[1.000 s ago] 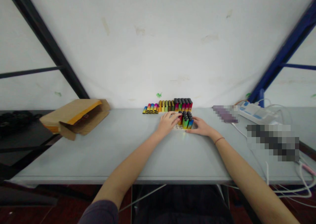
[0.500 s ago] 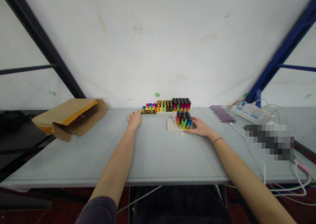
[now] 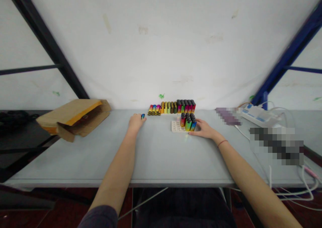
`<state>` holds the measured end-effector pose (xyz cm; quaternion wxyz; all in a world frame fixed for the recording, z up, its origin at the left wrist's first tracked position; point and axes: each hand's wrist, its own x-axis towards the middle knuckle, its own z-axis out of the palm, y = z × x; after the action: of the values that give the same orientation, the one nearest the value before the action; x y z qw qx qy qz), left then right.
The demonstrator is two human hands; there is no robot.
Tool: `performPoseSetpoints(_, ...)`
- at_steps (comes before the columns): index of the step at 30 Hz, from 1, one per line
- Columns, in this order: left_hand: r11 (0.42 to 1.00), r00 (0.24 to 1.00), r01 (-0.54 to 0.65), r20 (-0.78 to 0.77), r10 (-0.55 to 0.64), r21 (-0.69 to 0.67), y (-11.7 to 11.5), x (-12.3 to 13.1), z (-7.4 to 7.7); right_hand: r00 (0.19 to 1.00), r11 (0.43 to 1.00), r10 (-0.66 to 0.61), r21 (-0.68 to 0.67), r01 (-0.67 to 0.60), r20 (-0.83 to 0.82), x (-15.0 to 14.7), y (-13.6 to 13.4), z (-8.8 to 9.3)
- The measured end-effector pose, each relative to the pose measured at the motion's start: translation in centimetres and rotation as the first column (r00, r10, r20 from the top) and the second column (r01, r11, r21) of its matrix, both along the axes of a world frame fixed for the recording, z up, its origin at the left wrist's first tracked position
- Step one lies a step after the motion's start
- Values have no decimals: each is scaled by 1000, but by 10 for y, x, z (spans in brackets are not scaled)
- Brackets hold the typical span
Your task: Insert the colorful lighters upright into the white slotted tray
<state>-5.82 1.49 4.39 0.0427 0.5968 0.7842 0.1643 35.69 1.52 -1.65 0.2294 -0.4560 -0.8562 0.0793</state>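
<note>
My left hand (image 3: pixel 136 121) is closed on a small blue lighter-like cylinder (image 3: pixel 143 116), left of a stack of lying colourful cylinders (image 3: pixel 154 110). My right hand (image 3: pixel 204 129) rests at the right end of a white tray with holes (image 3: pixel 177 127), thumb and fingers apart around its edge; whether it grips the tray is hard to tell. Several upright colourful cylinders with black tops (image 3: pixel 188 122) stand in the tray's right part, and holes show on its left. Behind it stand a yellow-green row (image 3: pixel 168 107) and a black-topped block (image 3: pixel 186 106).
An open brown cardboard box (image 3: pixel 72 119) lies on the left of the grey table (image 3: pixel 161 161). At the right are a purple blurred object (image 3: pixel 228 116), a white power strip (image 3: pixel 259 116), a dark pixelated object (image 3: pixel 279 146) and white cables. A white wall rises behind.
My left hand has drawn slightly away from the lying stack with the blue cylinder, which was at the stack's left end. My right hand stays at the tray.
</note>
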Motion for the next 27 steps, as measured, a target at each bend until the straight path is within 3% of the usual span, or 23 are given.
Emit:
performPoseSetpoints(3, 999, 984, -40, 172, 39, 2, 2, 2, 4, 1000, 999, 0, -43, 0, -6, 0, 0, 0)
performPoseSetpoints(5, 994, 947, -83, 317, 55, 77, 3, 8, 9, 1000, 999, -4, -52, 3, -9, 0, 0, 1)
performPoseSetpoints(9, 948, 787, -176, 616, -27, 266, 2, 37, 16, 1000, 998, -9, -56, 9, -8, 1, 0, 2)
performPoseSetpoints(10, 941, 738, -179, 671, -64, 287, 1, 47, 17, 1000, 998, -8, -59, 8, -8, 1, -1, 2)
performPoseSetpoints(12, 923, 519, -186, 832, -199, 337, -2, 68, 18, 1000, 998, -4, -67, 3, -6, 1, -1, 3)
performPoseSetpoints(14, 906, 348, -131, 875, -338, 402, -7, 85, 18, 1000, 997, 1, -72, -1, -5, 1, -1, 3)
performPoseSetpoints(17, 882, 182, -26, 870, -459, 471, -15, 104, 16, 1000, 997, 5, -71, -5, -3, 1, -1, 4)
performPoseSetpoints(22, 922, -16, 90, 926, -378, 378, -26, 121, 12, 1000, 996, -2, -84, 4, 18, -1, -3, 7)
performPoseSetpoints(27, 969, -95, 90, 971, -220, 229, -33, 133, 12, 1000, 997, -6, -71, 7, 10, -2, -3, 7)
